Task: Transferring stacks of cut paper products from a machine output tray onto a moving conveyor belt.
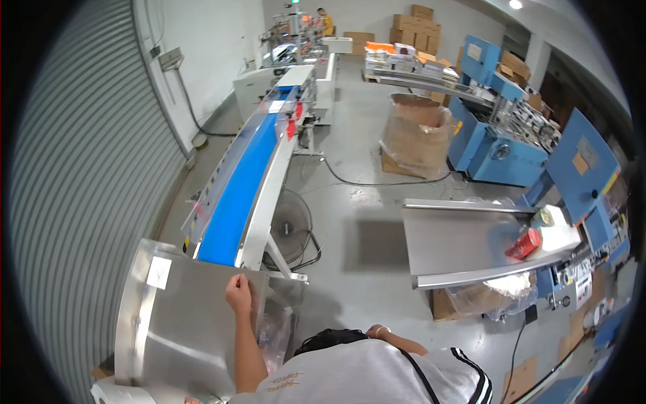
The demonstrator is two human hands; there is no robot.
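Over the far right corner of one steel table (192, 323), the left hand (239, 294) is drawn in narrow, its fingers curled together; whether anything sits inside the curl, or whether the hand touches the metal, I cannot tell. One white sheet (159, 273) lies flat on the table to the left of these fingers, apart from them. Just beyond the fingertips begins one blue conveyor belt (232, 202), which runs away from them, with one white slip (276, 107) on its far stretch.

Well to the right of those fingers and lower, one right hand (375, 330) is beside the person's body, partly hidden, with one pale band (382, 330) at its wrist; I cannot tell how its fingers stand or whether they hold something.

Beyond and to the right of the left fingers, one round fan (289, 219) stands beside the conveyor. Farther right, well apart from both hands, is one steel tray (457, 242) with one red package (523, 244) near its far right end. One large brown carton (412, 135) stands past the tray. Farthest ahead of the fingers is one other person (328, 24) in yellow.
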